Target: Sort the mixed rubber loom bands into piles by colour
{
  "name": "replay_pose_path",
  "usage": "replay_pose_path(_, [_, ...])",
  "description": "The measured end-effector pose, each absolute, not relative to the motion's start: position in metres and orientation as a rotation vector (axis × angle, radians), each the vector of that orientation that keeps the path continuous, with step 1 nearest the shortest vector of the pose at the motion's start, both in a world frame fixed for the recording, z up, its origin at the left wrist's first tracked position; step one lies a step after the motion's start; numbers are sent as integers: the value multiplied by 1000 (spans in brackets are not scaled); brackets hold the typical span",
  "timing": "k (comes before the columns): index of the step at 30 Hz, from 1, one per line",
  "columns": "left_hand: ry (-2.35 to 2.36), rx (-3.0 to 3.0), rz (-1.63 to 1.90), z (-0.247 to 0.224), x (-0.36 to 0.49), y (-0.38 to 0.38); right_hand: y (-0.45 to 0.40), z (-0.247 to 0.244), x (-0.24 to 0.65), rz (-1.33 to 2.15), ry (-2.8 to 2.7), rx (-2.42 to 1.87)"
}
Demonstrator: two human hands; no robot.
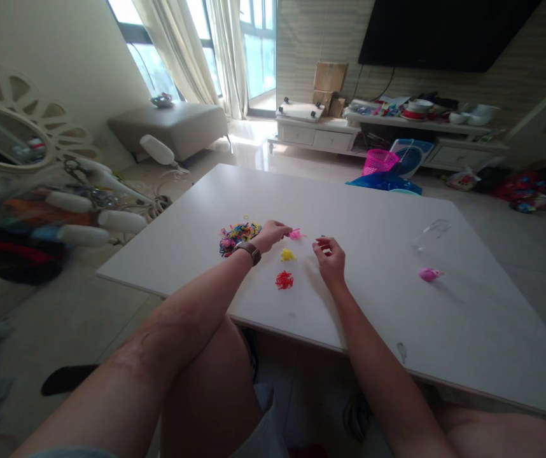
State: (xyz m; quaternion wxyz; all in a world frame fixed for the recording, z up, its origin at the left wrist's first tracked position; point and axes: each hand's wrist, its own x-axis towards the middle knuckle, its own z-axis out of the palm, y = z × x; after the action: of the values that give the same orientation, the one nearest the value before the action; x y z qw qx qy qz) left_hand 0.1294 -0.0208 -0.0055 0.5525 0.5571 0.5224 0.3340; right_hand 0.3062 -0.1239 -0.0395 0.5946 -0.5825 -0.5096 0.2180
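My left hand, with a brown-strapped watch on its wrist, reaches across the white table. Its fingertips are pinched together at the edge of a small pile of pink bands; whatever they hold is hidden. My right hand is raised a little to the right, fingers curled, with a tiny dark thing at the tips too small to name. Between the hands and nearer me lie a yellow pile of bands and a red pile of bands. A larger heap of mixed-colour bands sits left of my left hand, partly behind the wrist.
On the table's right are a clear container, a pink-purple object and a small clear piece near the front edge. A single yellow band lies behind the heap. Beyond stand a pink basket and a white lamp.
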Motion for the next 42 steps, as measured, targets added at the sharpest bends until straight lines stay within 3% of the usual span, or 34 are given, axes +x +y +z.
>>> replay_pose_path(13, [1586,1426,834,-28,144,-5,-123,-43,308,505,-1192,-1381])
replay_pose_path(19, [1426,1425,785,-21,137,-2,-123,-42,307,499,-1207,-1384])
replay_pose_path(28, [780,1342,535,6,122,-22,-122,-46,307,529,-1235,-1383])
replay_pose_path(42, [717,1383,367,15,132,-37,-125,-38,312,495,-1338,-1327])
